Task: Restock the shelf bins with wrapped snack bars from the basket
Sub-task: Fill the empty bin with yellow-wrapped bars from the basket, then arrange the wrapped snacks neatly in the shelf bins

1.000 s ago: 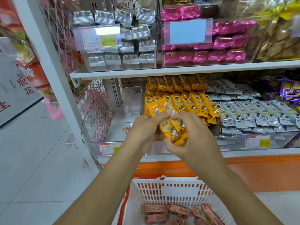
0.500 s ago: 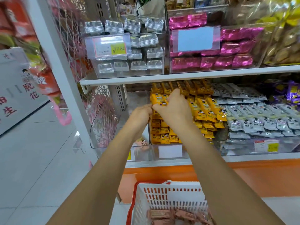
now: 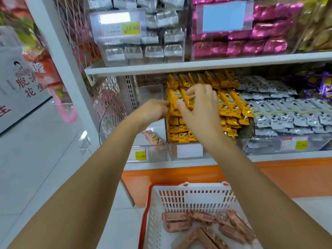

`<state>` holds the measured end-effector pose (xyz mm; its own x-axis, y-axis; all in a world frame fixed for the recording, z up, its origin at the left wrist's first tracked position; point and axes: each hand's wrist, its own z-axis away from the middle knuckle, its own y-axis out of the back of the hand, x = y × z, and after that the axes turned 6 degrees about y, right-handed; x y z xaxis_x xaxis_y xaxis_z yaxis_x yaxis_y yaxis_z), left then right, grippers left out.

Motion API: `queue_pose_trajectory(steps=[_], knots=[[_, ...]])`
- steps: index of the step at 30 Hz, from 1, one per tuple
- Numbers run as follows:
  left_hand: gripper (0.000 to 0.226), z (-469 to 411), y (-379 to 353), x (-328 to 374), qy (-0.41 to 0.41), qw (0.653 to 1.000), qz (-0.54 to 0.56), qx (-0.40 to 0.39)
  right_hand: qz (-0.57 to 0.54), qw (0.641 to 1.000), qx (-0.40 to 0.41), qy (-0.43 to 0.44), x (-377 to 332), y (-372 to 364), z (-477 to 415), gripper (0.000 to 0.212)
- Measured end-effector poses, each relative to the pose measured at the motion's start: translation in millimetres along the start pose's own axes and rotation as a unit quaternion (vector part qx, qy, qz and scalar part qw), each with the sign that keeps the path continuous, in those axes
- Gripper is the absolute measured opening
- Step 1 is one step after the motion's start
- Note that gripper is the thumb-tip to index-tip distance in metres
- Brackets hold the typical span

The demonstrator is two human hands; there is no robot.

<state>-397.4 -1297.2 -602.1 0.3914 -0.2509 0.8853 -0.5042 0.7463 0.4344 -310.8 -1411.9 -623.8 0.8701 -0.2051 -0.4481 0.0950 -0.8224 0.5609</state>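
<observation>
Yellow wrapped snack bars fill a clear bin on the lower shelf. My right hand lies over the top left of that stack, fingers curved over a few bars and thumb under their near ends. My left hand touches the stack's left edge with its fingertips. Below stands a white basket with a red rim; it holds several pink-brown wrapped bars. The clear bin left of the yellow one holds a single pink-brown bar.
Grey-white bars fill the bin to the right, with purple packs beyond. The upper shelf carries silver packs and magenta packs. A white upright post and wire mesh bound the shelf's left end.
Both hands carried a bunch of yellow bars up from in front of the bin and set it on top of the stack. The view has moved closer to the shelf.
</observation>
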Motion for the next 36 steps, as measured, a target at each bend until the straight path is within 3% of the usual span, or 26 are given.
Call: queue_pose_trajectory(steps=[1, 4, 6, 9, 13, 16, 18, 23, 25, 30, 33, 36], knots=[[0.029, 2, 1, -5, -0.008, 0.999, -0.01, 0.034, -0.028, 0.999, 0.006, 0.028, 1, 7, 12, 0.017], [0.02, 20, -8, -32, -0.051, 0.983, -0.047, 0.169, -0.063, 0.996, -0.043, 0.055, 14, 13, 63, 0.032], [0.03, 38, -20, -60, -0.061, 0.978, -0.09, 0.177, -0.045, 0.991, -0.115, 0.048, 36, 2, 104, 0.038], [0.036, 55, -38, -112, -0.007, 0.965, -0.245, 0.093, 0.01, 0.954, -0.3, -0.023, 80, -33, 166, 0.035], [0.032, 67, -52, -175, 0.105, 0.895, -0.432, -0.037, 0.051, 0.856, -0.507, -0.09, 127, -86, 245, 0.013], [0.037, 80, -61, -209, 0.171, 0.862, -0.457, -0.139, 0.037, 0.798, -0.593, -0.097, 142, -114, 302, 0.054], [0.043, 86, -68, -230, 0.181, 0.848, -0.461, -0.189, 0.059, 0.748, -0.66, -0.041, 145, -124, 334, 0.091], [0.073, 93, -83, -251, 0.205, 0.819, -0.505, -0.181, 0.133, 0.668, -0.723, 0.112, 141, -141, 367, 0.108], [0.073, 92, -85, -248, 0.202, 0.809, -0.523, -0.176, 0.139, 0.666, -0.722, 0.123, 141, -150, 380, 0.113], [0.061, 88, -87, -238, 0.19, 0.795, -0.543, -0.191, 0.114, 0.684, -0.715, 0.094, 138, -155, 401, 0.071], [0.054, 87, -87, -235, 0.187, 0.792, -0.547, -0.196, 0.099, 0.703, -0.704, 0.02, 142, -155, 400, 0.072], [0.056, 89, -85, -231, 0.188, 0.805, -0.529, -0.191, 0.097, 0.709, -0.697, -0.05, 144, -150, 393, 0.088]])
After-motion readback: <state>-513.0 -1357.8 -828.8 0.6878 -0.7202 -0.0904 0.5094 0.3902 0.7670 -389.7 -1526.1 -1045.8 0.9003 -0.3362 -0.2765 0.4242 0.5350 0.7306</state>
